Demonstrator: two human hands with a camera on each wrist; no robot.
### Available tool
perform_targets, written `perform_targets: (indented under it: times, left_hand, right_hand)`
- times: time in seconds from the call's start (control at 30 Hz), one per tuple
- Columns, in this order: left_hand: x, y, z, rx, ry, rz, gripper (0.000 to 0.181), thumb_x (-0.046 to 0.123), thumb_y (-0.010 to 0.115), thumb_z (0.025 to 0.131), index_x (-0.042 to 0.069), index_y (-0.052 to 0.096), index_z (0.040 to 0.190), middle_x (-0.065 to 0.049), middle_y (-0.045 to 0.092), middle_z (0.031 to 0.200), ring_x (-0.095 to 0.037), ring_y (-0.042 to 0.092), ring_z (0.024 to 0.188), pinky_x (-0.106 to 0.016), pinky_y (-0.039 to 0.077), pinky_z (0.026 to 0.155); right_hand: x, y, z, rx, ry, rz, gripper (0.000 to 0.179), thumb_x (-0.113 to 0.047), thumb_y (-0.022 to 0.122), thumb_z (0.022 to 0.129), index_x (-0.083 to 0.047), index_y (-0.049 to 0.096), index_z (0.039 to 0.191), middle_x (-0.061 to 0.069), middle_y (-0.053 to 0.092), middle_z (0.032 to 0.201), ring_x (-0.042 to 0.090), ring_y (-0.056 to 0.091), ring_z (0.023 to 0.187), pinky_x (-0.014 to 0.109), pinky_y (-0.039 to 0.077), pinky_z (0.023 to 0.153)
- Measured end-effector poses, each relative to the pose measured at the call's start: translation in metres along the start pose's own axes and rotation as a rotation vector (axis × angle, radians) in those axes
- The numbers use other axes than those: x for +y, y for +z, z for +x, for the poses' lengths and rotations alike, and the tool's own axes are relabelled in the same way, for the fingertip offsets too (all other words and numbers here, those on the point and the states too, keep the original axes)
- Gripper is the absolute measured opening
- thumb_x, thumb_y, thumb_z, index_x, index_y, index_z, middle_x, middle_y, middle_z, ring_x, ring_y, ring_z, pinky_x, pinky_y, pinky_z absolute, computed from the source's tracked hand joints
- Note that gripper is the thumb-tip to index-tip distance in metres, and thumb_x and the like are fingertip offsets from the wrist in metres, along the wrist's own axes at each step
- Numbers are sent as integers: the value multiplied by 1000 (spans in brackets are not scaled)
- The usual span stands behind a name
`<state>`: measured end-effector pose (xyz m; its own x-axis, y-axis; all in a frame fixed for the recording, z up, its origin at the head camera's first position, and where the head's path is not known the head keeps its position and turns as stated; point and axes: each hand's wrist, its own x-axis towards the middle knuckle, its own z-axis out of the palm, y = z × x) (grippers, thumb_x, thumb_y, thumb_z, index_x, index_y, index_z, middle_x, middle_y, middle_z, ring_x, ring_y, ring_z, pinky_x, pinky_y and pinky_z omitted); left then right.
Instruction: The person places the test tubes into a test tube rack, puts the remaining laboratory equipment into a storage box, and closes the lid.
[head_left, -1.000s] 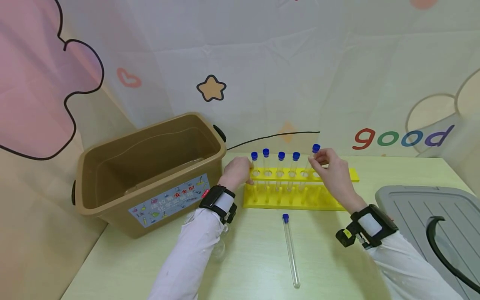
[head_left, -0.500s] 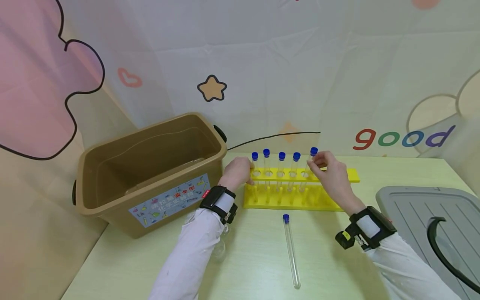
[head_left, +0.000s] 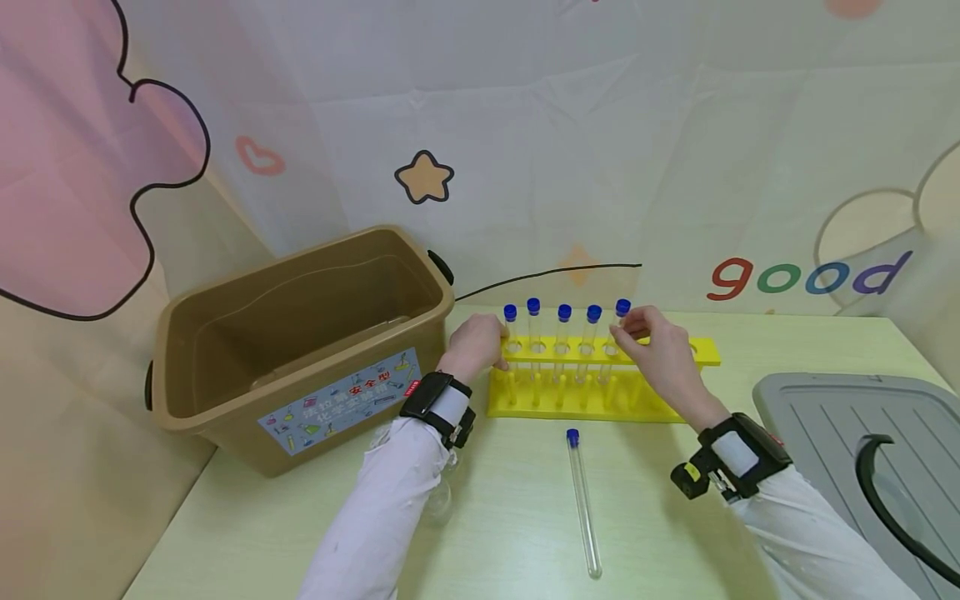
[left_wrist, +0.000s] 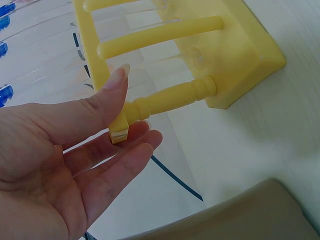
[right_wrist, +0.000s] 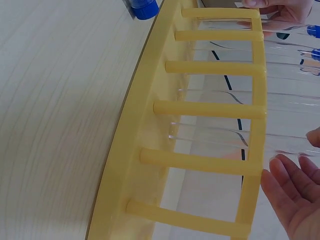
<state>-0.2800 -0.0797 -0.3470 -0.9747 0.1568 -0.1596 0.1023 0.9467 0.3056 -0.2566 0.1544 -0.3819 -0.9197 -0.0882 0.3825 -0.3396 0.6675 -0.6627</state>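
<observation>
A yellow test tube rack (head_left: pixel 585 410) stands at the back of the table with several clear, blue-capped test tubes upright in its left holes. My left hand (head_left: pixel 476 343) grips the left end of its top bar; in the left wrist view the thumb (left_wrist: pixel 112 95) lies over the bar, fingers beneath. My right hand (head_left: pixel 660 354) pinches the rightmost test tube (head_left: pixel 622 307) just below its cap. That tube passes through the top bar, and its rounded bottom is at the rack's base in the right wrist view. Another capped test tube (head_left: pixel 583 508) lies in front of the rack.
A brown plastic bin (head_left: pixel 225 421) with a printed label stands to the left, close to my left wrist. At the right lies a grey lid (head_left: pixel 817 417) with a black handle (head_left: pixel 870 479). Clear round glassware (head_left: pixel 437 502) shows partly from behind the left sleeve. A printed backdrop hangs behind.
My right hand has moved slightly down and left, and the test tube in it has sunk lower and straightened in its hole. The left hand keeps its grip on the rack.
</observation>
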Motion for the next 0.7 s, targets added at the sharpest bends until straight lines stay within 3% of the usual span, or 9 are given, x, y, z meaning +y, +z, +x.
perform_targets:
  times: [0.7]
  left_hand:
    - [0, 0, 0, 0, 6, 25, 53, 12, 72, 77, 8, 54, 126, -7, 52, 124, -18, 47, 94, -29, 38, 85]
  right_hand:
    - [-2, -4, -2, -24, 0, -8, 20, -12, 56, 88, 3, 50, 100, 15, 57, 91, 29, 53, 84, 40, 44, 71]
